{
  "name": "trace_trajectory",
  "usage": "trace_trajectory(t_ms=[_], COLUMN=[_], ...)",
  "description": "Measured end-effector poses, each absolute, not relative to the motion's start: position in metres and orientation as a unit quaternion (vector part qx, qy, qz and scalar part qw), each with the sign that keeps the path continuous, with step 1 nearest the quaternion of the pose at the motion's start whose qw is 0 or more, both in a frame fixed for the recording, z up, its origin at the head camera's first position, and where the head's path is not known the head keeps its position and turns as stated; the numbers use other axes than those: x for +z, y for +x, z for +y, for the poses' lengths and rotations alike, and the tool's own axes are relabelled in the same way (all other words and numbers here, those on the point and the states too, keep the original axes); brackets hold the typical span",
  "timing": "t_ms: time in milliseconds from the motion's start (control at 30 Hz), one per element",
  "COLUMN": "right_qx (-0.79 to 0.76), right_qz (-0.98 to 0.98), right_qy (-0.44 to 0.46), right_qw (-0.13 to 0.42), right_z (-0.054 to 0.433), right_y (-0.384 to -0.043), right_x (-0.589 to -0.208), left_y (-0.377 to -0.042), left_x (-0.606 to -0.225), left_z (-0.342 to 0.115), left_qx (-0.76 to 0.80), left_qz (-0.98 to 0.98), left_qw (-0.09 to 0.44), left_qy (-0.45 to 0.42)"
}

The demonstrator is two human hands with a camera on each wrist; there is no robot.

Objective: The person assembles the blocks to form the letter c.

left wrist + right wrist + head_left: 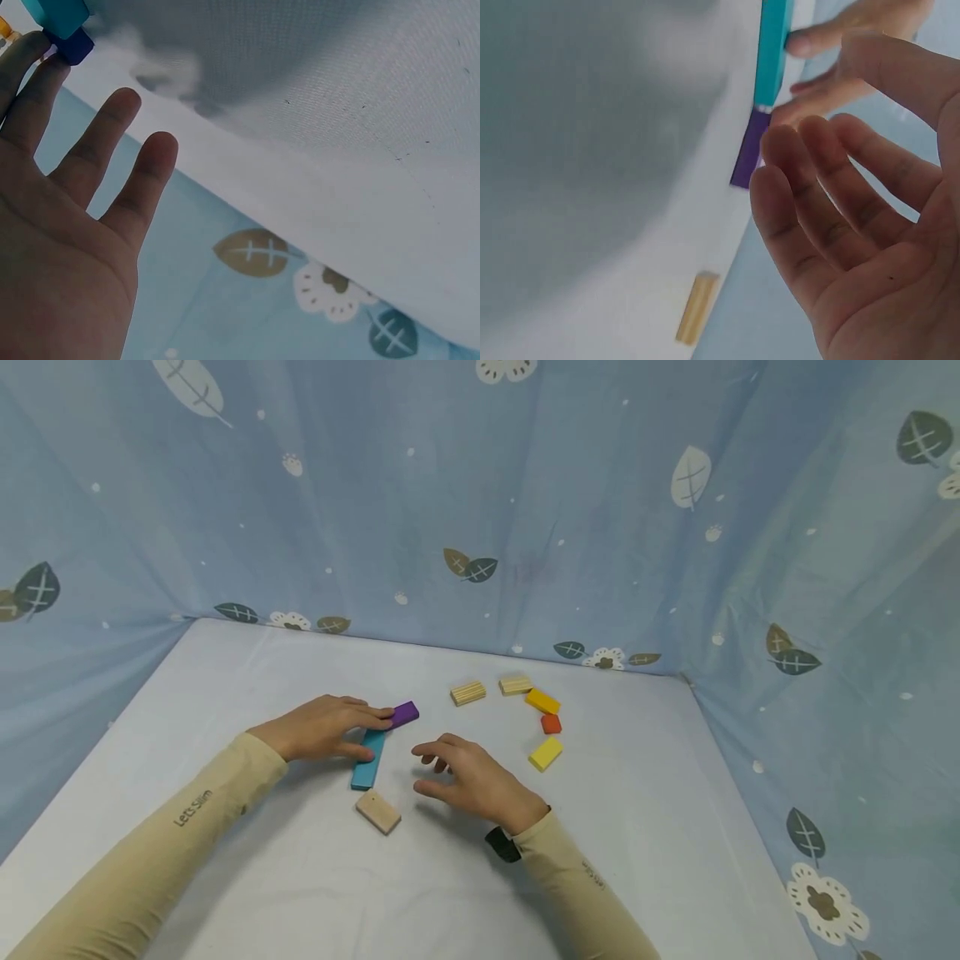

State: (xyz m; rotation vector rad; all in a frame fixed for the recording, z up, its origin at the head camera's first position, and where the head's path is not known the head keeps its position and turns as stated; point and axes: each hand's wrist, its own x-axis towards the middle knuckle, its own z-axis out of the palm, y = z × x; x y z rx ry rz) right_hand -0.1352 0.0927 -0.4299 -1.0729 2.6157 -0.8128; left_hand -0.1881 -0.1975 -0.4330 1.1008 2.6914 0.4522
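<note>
While the left grip [326, 728], fingers fairly straight and not closed round anything, touches the blue block [367, 770] and the purple block [406, 714] at its far end, the right grip [472, 781] is loosely spread and empty, to the blue block's right. Both blocks look light, stiff and sturdy, perhaps slightly slick; a pinch across the long sides should suit. No container shows.

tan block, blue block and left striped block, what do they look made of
Tan block: likely bare wood, matte, its beige faces looking unpainted.
Blue block: perhaps painted wood or plastic; its even, smooth-looking colour shows no grain.
Left striped block: probably wood, seemingly unfinished; the streaks could be grain or grooves.
</note>
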Motion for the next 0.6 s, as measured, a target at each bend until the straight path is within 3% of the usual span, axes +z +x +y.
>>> trace_trajectory(t_ms=[200,467,600], right_qx=[-0.29,-0.34,-0.331], right_qz=[0.889,0.855,0.862], right_qy=[-0.352,-0.381,-0.371], right_qw=[0.045,-0.091,-0.097], right_z=[0.105,0.116,0.121], right_y=[-0.141,-0.15,-0.155], right_x=[-0.428,-0.421,-0.421], left_y=[-0.188,-0.186,-0.186], left_x=[-0.434,-0.433,-0.432], left_z=[-0.199,-0.199,-0.199], left_qx=[0.151,0.147,0.153], left_qz=[0.911,0.912,0.912], left_qw=[0.098,0.101,0.105], left_qy=[0.371,0.369,0.366])
